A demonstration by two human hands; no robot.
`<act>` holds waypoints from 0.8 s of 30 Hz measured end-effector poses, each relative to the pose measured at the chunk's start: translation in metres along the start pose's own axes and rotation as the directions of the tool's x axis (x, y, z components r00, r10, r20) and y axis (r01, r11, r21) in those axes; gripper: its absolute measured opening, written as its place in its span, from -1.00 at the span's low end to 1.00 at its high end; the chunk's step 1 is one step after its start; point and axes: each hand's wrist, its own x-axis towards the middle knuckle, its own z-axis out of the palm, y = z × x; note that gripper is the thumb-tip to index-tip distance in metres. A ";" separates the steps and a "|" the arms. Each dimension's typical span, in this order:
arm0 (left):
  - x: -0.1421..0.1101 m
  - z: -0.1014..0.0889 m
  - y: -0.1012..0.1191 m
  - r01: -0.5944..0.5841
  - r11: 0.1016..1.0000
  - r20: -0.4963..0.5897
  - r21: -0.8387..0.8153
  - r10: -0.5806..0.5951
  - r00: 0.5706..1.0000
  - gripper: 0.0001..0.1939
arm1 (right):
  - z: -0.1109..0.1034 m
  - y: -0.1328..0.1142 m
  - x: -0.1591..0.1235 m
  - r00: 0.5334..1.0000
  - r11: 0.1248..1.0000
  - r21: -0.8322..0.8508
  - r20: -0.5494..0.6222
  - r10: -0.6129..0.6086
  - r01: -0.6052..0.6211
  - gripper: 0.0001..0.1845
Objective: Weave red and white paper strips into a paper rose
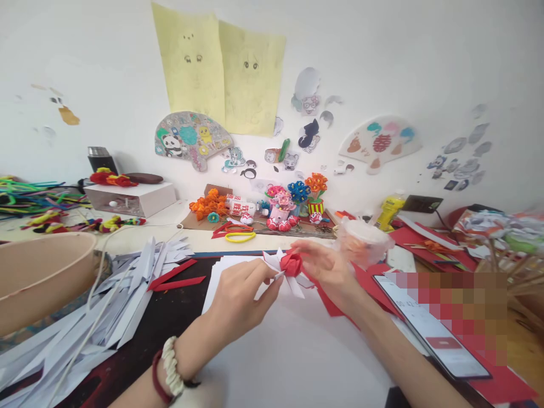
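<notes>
Folded paper piece (290, 264), a red centre with white points fanning out around it, is held up between the two hands in the head view, above the far part of a stack of white sheets (323, 351). The left hand (240, 292) has thumb and forefinger pinched together on a white flap at the near left of the piece. The right hand (329, 272) comes in from the right, half curled, its fingers bent beside the red centre; whether they grip it or only steady it I cannot tell.

To handle this well, I would keep the left pinch firm but low on the flap, close to where white meets red, so that the point does not bend. The right fingers should press lightly and evenly, since the red folds look easy to crush. Turning the piece a little between adjustments would keep the points evenly spread.

To the left lie red strips (181, 283) and, beyond them, a heap of white paper strips (140, 283); to the right, a phone (433, 328) rests near the right forearm, on red paper (504, 385).
</notes>
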 end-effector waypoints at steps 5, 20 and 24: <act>-0.004 0.008 -0.015 0.214 0.977 0.177 -0.021 -0.207 0.962 -0.79 | 0.003 0.003 0.001 0.983 0.930 -0.357 -0.121 -0.135 0.083 -0.81; -0.001 0.013 -0.020 0.169 0.964 0.323 0.207 -0.231 0.918 -0.79 | 0.014 0.011 -0.001 0.983 0.756 -0.629 0.149 -0.109 0.179 -0.96; -0.001 0.017 -0.017 0.079 0.983 0.379 0.165 -0.137 0.915 -0.90 | 0.014 0.012 -0.001 0.981 0.757 -0.626 0.158 -0.111 0.187 -0.93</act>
